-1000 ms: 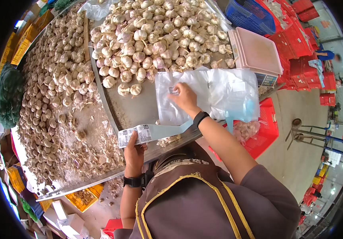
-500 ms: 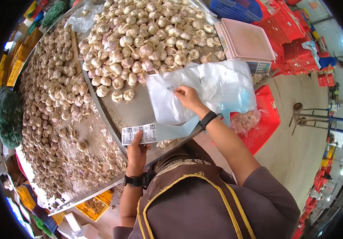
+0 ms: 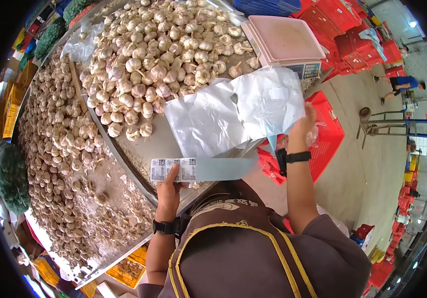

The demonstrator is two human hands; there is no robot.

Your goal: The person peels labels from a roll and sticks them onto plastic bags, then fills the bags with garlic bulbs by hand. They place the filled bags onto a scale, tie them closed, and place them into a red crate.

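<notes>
Label strip [image 3: 174,170]: white printed stickers on pale blue backing, held flat at the near table edge, just above the person's chest. L hand [image 3: 168,191] pinches it, thumb on top of the stickers and fingers closed underneath; black watch on that wrist. The backing tail runs right, toward the plastic bags [image 3: 223,116].

Bags are a crumpled clear/white stack lying on bare metal table [image 3: 156,141], right part hanging over the edge. R hand [image 3: 300,130] is up at the bags' right edge, fingers curled close together and touching the plastic; can't tell if it really grips. Black band on R wrist.

Garlic pile [image 3: 164,49] fills the table behind the bags, nearest bulbs just beside the bags' top-left corner. More loose garlic w/ skins [image 3: 59,134] in the left section, past a raised divider. Pink-topped scale [image 3: 285,37] sits behind the bags, display facing front. Red crate [image 3: 330,141] on the floor below R hand. Green net sack [image 3: 10,169] at far left.
</notes>
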